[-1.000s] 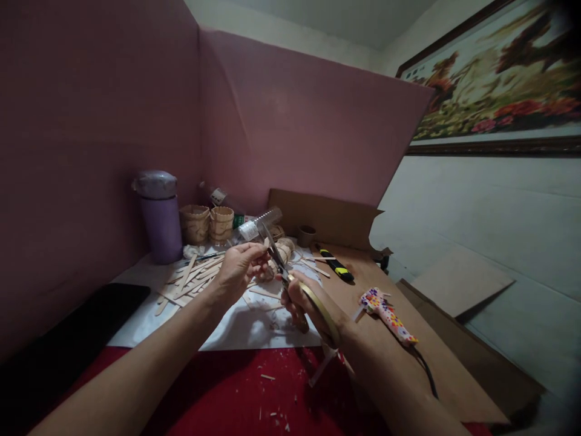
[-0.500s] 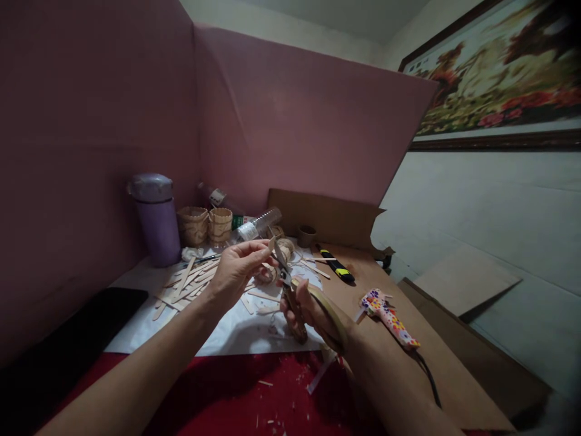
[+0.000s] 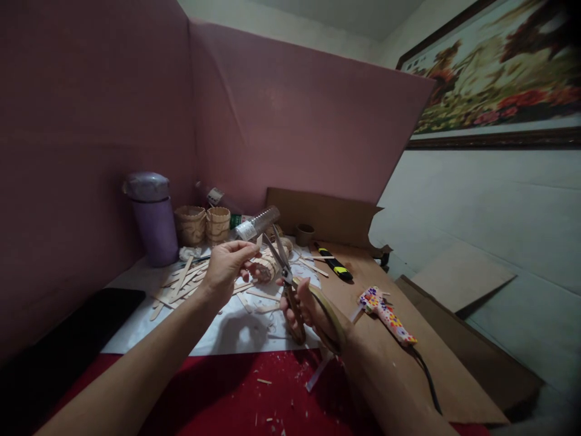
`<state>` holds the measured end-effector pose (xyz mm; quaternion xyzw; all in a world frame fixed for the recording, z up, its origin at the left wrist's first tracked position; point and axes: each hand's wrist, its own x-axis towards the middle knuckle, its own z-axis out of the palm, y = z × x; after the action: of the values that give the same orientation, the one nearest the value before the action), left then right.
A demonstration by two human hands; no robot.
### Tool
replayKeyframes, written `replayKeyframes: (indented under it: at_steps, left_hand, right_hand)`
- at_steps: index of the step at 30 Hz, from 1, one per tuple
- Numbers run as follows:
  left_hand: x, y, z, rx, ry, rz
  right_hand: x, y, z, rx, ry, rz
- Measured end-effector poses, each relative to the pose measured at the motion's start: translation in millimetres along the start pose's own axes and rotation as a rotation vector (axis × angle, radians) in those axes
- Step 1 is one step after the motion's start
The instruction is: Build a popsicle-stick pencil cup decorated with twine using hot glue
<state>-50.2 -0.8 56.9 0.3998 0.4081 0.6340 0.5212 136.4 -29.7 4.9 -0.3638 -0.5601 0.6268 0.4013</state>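
Note:
My right hand (image 3: pixel 313 312) grips a pair of scissors (image 3: pixel 285 281) by their large golden handles, blades spread and pointing up and away. My left hand (image 3: pixel 227 269) pinches a short wooden stick piece (image 3: pixel 256 249) at its fingertips, held just left of the blades. Below both hands lies a white sheet (image 3: pixel 227 330) scattered with wooden craft sticks (image 3: pixel 181 281) and small offcuts. A small stick-built round piece (image 3: pixel 267 267) lies on the sheet behind the hands.
A purple flask (image 3: pixel 152 218), two small stick cups (image 3: pixel 204 225) and a lying plastic bottle (image 3: pixel 254 225) stand at the back by the pink board. A flowered glue gun (image 3: pixel 385 315), a black-yellow knife (image 3: pixel 333 265) and a tape roll (image 3: pixel 305 234) rest on brown cardboard. A black phone (image 3: pixel 72 339) lies left.
The scissor blades have spread wider. My left hand has shifted slightly left and down with the stick piece. The view has drifted a little.

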Motion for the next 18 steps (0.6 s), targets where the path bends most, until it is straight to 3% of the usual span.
replayKeyframes:
  at_steps: [5, 18]
  left_hand:
    - [-4.7, -1.2, 4.1, -0.035, -0.118, -0.002]
    - [-3.6, -7.2, 3.9, 0.001, -0.261, -0.012]
  right_hand:
    - [-6.3, -0.9, 7.5, -0.085, -0.029, -0.052]
    - [-15.2, -15.7, 16.1, -0.273, -0.034, -0.205]
